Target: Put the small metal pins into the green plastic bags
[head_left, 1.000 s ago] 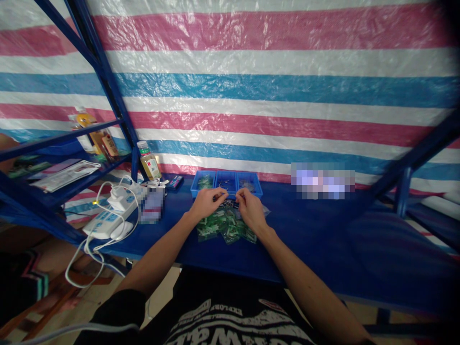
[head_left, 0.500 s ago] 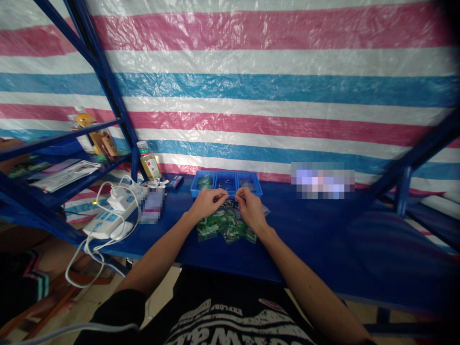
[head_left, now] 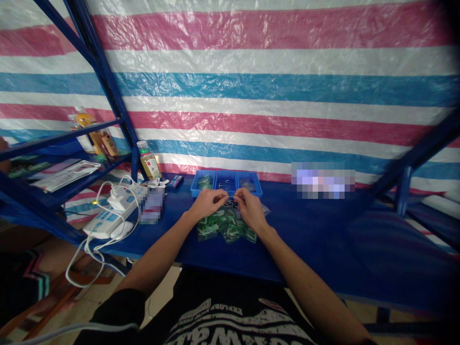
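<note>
My left hand and my right hand are pinched close together above the front edge of a blue tray with three compartments. A tiny piece seems to lie between their fingertips, too small to name. Green material fills part of the tray's left compartment, small metal pieces lie in the middle one, and the right one holds small clear items. Below my hands, several small clear bags with green pieces are spread on the blue table. Dark, thin metal pieces show between my hands and the bags.
At the left are a white power strip with cables, a blurred phone-like item, a small box and a bottle. A blue frame with a shelf stands beyond. Part of another person shows at lower left.
My fingertips have barely shifted, the right ones slightly leftward towards the left. At the far left, the other person has moved a little.
</note>
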`<action>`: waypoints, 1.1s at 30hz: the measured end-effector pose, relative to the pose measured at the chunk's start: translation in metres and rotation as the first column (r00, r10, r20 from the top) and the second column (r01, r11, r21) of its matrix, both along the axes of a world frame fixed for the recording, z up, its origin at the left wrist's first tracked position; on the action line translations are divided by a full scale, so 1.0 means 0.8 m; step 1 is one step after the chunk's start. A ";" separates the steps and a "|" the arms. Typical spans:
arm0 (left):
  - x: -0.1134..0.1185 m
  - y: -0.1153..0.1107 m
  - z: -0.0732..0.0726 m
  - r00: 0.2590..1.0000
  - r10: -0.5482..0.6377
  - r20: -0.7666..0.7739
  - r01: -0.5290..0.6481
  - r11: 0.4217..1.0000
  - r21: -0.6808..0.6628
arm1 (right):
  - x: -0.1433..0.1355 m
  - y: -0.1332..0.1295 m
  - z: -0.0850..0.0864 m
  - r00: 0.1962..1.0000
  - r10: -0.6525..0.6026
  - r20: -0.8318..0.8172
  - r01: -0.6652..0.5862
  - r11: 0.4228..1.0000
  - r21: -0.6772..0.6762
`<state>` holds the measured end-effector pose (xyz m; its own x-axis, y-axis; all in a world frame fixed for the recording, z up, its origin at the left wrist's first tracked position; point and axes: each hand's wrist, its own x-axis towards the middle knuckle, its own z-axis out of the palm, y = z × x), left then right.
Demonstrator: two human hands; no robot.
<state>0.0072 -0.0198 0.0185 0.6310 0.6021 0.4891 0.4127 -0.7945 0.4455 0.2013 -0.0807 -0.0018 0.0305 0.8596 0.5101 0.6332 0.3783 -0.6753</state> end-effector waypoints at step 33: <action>0.004 -0.005 0.001 1.000 0.009 0.011 -0.009 1.000 0.023 | -0.001 -0.003 0.000 0.982 -0.066 0.177 0.075 0.996 -0.044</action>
<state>0.0102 -0.0236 0.0194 0.6203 0.5962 0.5097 0.4154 -0.8009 0.4313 0.2009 -0.0832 -0.0018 0.0062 0.8831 0.4692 0.7675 0.2966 -0.5684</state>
